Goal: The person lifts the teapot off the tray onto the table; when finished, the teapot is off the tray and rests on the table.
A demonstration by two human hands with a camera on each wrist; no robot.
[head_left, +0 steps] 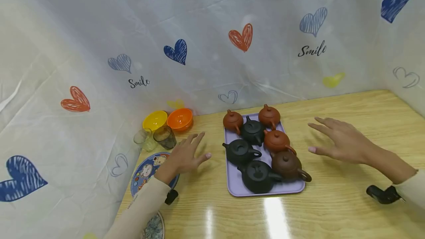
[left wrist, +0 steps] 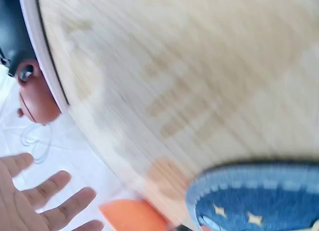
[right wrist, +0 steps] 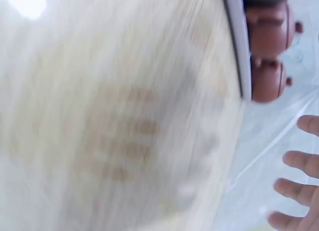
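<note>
A lilac tray [head_left: 233, 190] in the middle of the table bears several small teapots. At its back are two reddish-brown teapots [head_left: 269, 115], with a black teapot [head_left: 252, 131] between them and another reddish-brown one [head_left: 277, 141] in front. A dark brown teapot [head_left: 287, 166] and two more black teapots [head_left: 258, 176] stand nearer. My left hand [head_left: 186, 156] hovers left of the tray with fingers spread, holding nothing. On the tray's right my right hand [head_left: 343, 141] is over the table, fingers apart and bare. Both wrist views show the fingers straight.
Yellow [head_left: 155, 120] and orange bowls [head_left: 180, 119] stand at the back left beside a dark glass [head_left: 165, 138] and a clear glass [head_left: 145, 139]. A blue patterned plate [head_left: 141, 172] lies partly under my left arm. A second plate [head_left: 154, 227] shows at the front left. A curtain [head_left: 199, 80] closes the back.
</note>
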